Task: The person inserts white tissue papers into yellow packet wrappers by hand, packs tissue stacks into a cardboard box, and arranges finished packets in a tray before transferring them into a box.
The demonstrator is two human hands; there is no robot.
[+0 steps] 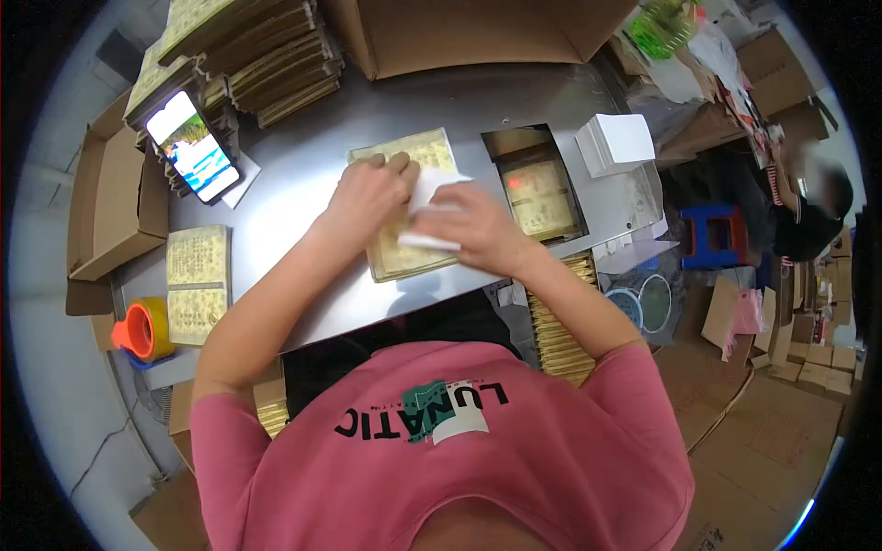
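Observation:
In the head view a pale yellow patterned packet (424, 147) lies flat on the metal table. My left hand (372, 195) presses on its left part with the fingers curled down; what is under the fingertips is hidden. My right hand (473, 225) is smeared by motion over the packet's right side. White paper (439, 186) shows between the two hands, and its edge runs under my right fingers, which seem closed on it. To the right, a slot in the table (516, 142) holds a similar packet (542, 197) with a red light spot on it.
A stack of white paper (616, 145) stands at the right. Two patterned packets (198, 266), an orange tape dispenser (142, 329) and a lit phone (191, 147) are at the left. Piled packets (285, 69) and a cardboard box (478, 37) line the back. Another person (808, 207) sits far right.

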